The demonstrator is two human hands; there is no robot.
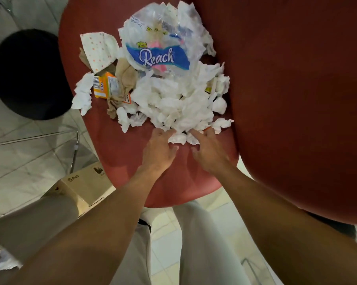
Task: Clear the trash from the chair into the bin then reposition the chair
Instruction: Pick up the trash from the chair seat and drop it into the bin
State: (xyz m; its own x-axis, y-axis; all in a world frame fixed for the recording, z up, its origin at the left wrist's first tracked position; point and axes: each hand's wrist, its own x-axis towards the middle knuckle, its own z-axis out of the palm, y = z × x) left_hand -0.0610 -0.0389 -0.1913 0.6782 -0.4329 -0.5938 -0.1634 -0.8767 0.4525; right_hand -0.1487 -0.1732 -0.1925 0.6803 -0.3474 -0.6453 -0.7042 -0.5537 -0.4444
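A red chair [120,157] fills the middle of the view, its backrest [296,99] rising on the right. On the seat lies a heap of crumpled white tissues [179,105], a clear "Reach" plastic wrapper [161,56], an orange carton [104,85], a dotted napkin [99,50] and beige cloth scraps [126,79]. My left hand [160,151] and my right hand [209,153] rest side by side at the near edge of the heap, fingers spread and touching the tissues, holding nothing. A black bin [27,75] stands on the floor left of the chair.
A cardboard box [85,186] sits on the tiled floor by the chair's near left corner. A metal chair frame [74,149] stands between it and the bin. A crumpled white scrap [3,262] lies at the lower left.
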